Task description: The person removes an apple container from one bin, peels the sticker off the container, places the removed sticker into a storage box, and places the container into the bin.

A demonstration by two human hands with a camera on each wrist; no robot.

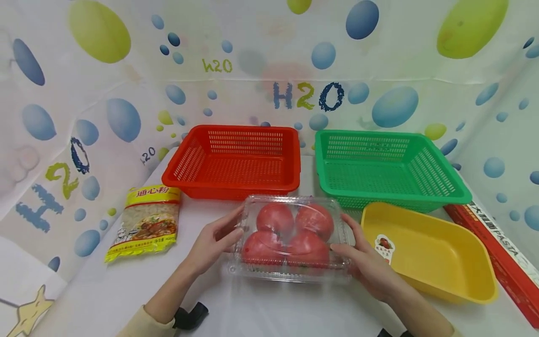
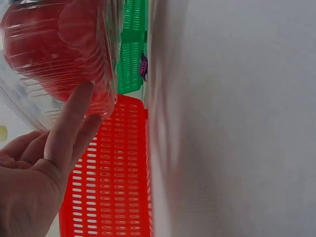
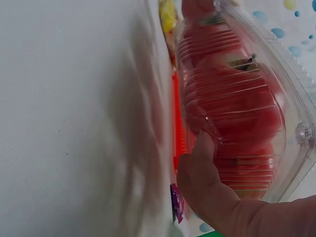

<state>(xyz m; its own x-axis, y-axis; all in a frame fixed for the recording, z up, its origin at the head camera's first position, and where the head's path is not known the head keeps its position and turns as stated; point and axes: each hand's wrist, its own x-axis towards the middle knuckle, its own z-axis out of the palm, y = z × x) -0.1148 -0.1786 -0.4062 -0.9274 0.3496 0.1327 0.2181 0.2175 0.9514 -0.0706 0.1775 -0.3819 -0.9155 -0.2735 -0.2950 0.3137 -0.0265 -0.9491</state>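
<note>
While it sits at the near-centre of the table [image 1: 261, 309], the clear box [image 1: 290, 238] w/ four tomatoes [image 1: 275, 217] is just near of the red basket [image 1: 236, 159] & green basket [image 1: 387, 166]. Yellow tray [image 1: 438, 252] is close on its right, noodle bag [image 1: 145, 222] apart on the left. Left hand [image 1: 212, 243] & right hand [image 1: 366, 264] clasp its sides, fingers lightly curled.

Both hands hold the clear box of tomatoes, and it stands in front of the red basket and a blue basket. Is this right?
Not quite. The head view shows both hands, left hand and right hand, holding the clear box of tomatoes in front of the red basket, but the other basket is green, not blue.
</note>
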